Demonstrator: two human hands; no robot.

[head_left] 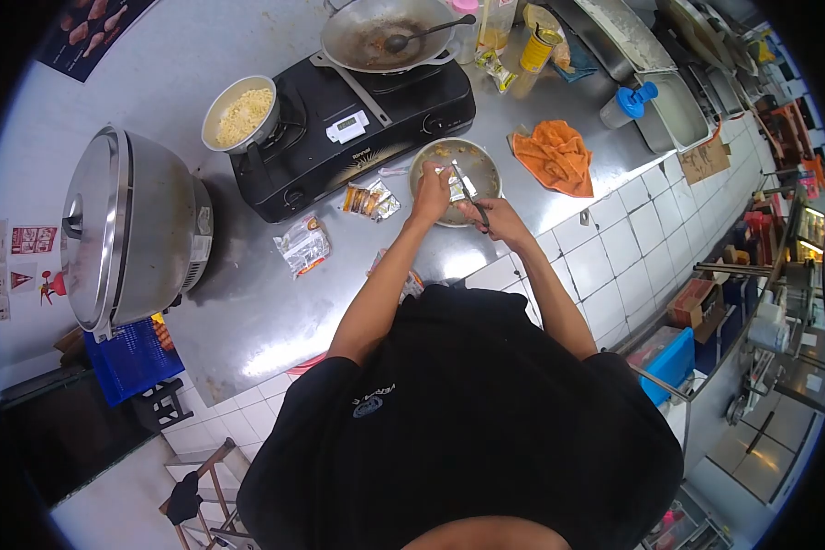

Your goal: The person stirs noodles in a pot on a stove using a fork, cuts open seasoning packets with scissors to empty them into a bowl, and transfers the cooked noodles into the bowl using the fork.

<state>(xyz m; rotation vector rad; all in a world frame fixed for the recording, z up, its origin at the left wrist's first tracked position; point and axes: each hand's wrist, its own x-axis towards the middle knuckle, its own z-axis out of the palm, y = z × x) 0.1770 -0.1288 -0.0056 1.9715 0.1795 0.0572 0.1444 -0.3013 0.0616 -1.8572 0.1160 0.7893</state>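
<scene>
Over a round metal bowl (493, 163) with bits of food in it, my left hand (431, 195) pinches a small silvery-white sachet (456, 189). My right hand (497, 222) grips dark-handled scissors (468, 188), their blades at the sachet. Whether the blades have cut it I cannot tell. Left of the bowl lie brown-and-silver sachets (371, 199) and an opened-looking foil wrapper (304, 246). Another packet lies partly hidden beside my left forearm.
A black gas stove (357, 137) carries a pot of chopped pale food (244, 117) and a wok (357, 37) with a ladle. An orange cloth (554, 158) lies to the right. A large rice cooker (137, 220) stands left. The steel counter's edge is near my body.
</scene>
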